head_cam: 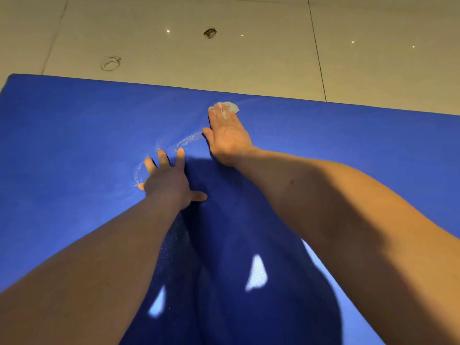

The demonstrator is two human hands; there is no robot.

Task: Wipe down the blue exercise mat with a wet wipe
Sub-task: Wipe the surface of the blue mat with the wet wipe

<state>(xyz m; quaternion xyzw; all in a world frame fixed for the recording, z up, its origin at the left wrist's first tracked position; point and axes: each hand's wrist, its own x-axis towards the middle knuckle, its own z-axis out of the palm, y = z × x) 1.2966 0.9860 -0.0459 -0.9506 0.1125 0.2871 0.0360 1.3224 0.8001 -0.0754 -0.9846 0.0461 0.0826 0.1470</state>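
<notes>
Blue exercise mat [74, 135] fills the middle and lower frame. My right hand [227, 135] lies flat with straight fingers, pressing the wet wipe [230, 105] onto it near the far edge at upper centre, and my left hand [166, 180] rests splayed and empty at centre left. A damp arc [189, 140] between the hands suggests wiping is under way there. I judge the left and right stretches not yet done, and the shadowed lower part cannot be assessed.

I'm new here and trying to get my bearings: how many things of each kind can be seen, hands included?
Blue exercise mat: 1
Wet wipe: 1
Hands: 2, the left hand spread flat on the mat and the right hand pressing the wipe
Round floor marks: 2
Total: 6
</notes>
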